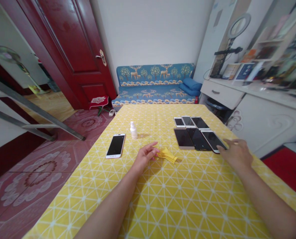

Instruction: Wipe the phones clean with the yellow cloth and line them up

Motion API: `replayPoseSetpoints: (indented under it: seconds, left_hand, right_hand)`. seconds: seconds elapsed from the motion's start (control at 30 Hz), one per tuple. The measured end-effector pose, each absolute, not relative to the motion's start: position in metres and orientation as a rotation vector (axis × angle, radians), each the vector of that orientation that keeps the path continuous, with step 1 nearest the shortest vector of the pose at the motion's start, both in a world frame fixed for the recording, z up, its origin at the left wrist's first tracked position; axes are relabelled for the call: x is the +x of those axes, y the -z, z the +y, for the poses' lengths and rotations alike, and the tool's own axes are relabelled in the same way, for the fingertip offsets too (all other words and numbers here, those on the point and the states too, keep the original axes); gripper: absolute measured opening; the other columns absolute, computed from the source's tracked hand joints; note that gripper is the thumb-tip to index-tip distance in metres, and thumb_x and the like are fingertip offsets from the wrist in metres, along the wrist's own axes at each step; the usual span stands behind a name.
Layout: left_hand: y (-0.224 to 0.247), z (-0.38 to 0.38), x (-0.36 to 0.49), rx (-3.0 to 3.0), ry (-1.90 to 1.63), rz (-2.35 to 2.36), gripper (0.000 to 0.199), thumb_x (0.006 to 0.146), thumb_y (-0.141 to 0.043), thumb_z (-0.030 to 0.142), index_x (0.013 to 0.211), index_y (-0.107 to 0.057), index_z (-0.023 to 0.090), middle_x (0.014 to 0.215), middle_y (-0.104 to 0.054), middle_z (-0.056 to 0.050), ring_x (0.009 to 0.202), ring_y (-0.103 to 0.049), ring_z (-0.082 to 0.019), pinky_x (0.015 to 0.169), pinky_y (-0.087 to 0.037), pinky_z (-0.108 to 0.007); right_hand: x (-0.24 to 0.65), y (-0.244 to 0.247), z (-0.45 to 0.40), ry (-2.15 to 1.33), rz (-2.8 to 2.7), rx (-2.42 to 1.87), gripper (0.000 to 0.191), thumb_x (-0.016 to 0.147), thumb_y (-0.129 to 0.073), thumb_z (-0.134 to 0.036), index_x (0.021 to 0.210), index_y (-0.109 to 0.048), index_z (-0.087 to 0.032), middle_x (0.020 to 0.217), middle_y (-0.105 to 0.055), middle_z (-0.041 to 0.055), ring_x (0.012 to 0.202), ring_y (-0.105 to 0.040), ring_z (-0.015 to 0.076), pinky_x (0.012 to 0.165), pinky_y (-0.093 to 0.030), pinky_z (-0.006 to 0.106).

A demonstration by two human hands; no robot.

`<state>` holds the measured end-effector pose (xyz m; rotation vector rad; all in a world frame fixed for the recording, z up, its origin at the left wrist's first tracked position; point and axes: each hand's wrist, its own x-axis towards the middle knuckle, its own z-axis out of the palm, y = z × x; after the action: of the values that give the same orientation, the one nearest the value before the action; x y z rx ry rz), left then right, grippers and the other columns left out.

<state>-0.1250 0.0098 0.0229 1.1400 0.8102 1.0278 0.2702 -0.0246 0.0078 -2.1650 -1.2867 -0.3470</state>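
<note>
Yellow cloth (167, 155), bunched into a small loose heap, is lying on the table (162, 202), which is covered by a yellow patterned tablecloth, and every place here is taken from that cloth. Just to its left, the left hand (145, 156) is held open with the fingers lightly curved, reaching toward the heap; nothing is gripped, though whether the fingertips touch the cloth cannot be told. To its right, the right hand (236, 154) is held with the fingers curved at the outer edge of the end phone (213, 141) in a group of six phones (199, 139), laid flat in two rows of three, beyond and to the right of the cloth. Contact with that phone's edge appears likely, but whether it is being gripped cannot be told. Beyond and to the left of the cloth stands a white spray bottle (133, 130), and further left a single white-rimmed phone (116, 146) lies face up. A thin phone lying flat is handled most surely by its rim, with the fingers kept off the glass, while a soft cloth is most easily taken up by a pinch from above. Far beyond the cloth, a blue sofa (152, 84) stands against the wall, with a dark red door (63, 49) beyond and to the left.
</note>
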Motion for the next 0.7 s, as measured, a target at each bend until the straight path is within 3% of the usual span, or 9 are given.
replayPoseSetpoints:
  seconds: [0.1, 0.2, 0.33, 0.47, 0.6, 0.7]
  left_hand:
    - [-0.022, 0.012, -0.127, 1.265, -1.131, 0.893, 0.041, 0.077, -0.068, 0.033, 0.115, -0.068, 0.018, 0.087, -0.069, -0.007, 0.076, -0.059, -0.017, 0.068, -0.045, -0.027]
    - [-0.023, 0.019, -0.14, 1.56, -1.36, 1.055, 0.027, 0.082, -0.062, 0.029, 0.105, -0.072, 0.023, 0.096, -0.068, -0.008, 0.093, -0.059, -0.022, 0.085, -0.044, -0.033]
    - [-0.028, 0.03, -0.173, 1.953, -1.453, 1.75, 0.036, 0.085, -0.052, 0.024, 0.118, -0.066, 0.024, 0.12, -0.059, -0.011, 0.118, -0.045, -0.029, 0.104, -0.03, -0.046]
    - [-0.03, 0.038, -0.202, 1.848, -1.09, 2.471, 0.061, 0.082, -0.057, 0.033, 0.139, -0.045, 0.017, 0.139, -0.041, -0.022, 0.127, -0.036, -0.038, 0.1, -0.031, -0.052]
    - [-0.031, 0.043, -0.216, 1.664, -0.561, 2.598, 0.072, 0.079, -0.058, 0.047, 0.14, -0.04, 0.013, 0.124, -0.051, -0.025, 0.117, -0.046, -0.041, 0.092, -0.037, -0.05]
    - [-0.037, 0.044, -0.222, 1.66, -0.433, 2.597, 0.073, 0.077, -0.056, 0.054, 0.138, -0.04, 0.017, 0.121, -0.054, -0.023, 0.116, -0.048, -0.041, 0.09, -0.039, -0.048]
  right_hand:
    - [0.207, -0.022, -0.023, 0.426, -1.572, -1.96, 0.036, 0.08, -0.06, -0.036, 0.108, -0.07, -0.015, 0.117, -0.056, 0.0175, 0.107, -0.055, 0.0322, 0.086, -0.047, 0.047]
    - [0.134, -0.029, -0.021, 0.174, -1.907, -1.638, 0.032, 0.082, -0.061, -0.03, 0.111, -0.068, -0.017, 0.115, -0.061, 0.0119, 0.106, -0.057, 0.026, 0.093, -0.047, 0.042]
    - [0.063, -0.024, -0.026, 0.014, -2.108, -1.54, 0.041, 0.083, -0.063, -0.028, 0.122, -0.062, -0.019, 0.129, -0.056, 0.0125, 0.119, -0.049, 0.0283, 0.101, -0.042, 0.045]
    - [0.04, -0.015, -0.03, -0.034, -2.073, -1.653, 0.034, 0.082, -0.064, -0.027, 0.116, -0.067, -0.02, 0.117, -0.058, 0.0132, 0.111, -0.051, 0.0279, 0.096, -0.043, 0.043]
    - [0.043, -0.01, -0.031, -0.03, -2.007, -1.626, 0.027, 0.084, -0.059, -0.017, 0.108, -0.07, -0.022, 0.104, -0.059, 0.0098, 0.099, -0.053, 0.0238, 0.089, -0.045, 0.038]
    - [0.046, -0.008, -0.03, -0.044, -1.976, -1.609, 0.027, 0.083, -0.058, -0.013, 0.105, -0.07, -0.021, 0.099, -0.059, 0.0087, 0.094, -0.054, 0.0226, 0.086, -0.045, 0.037]
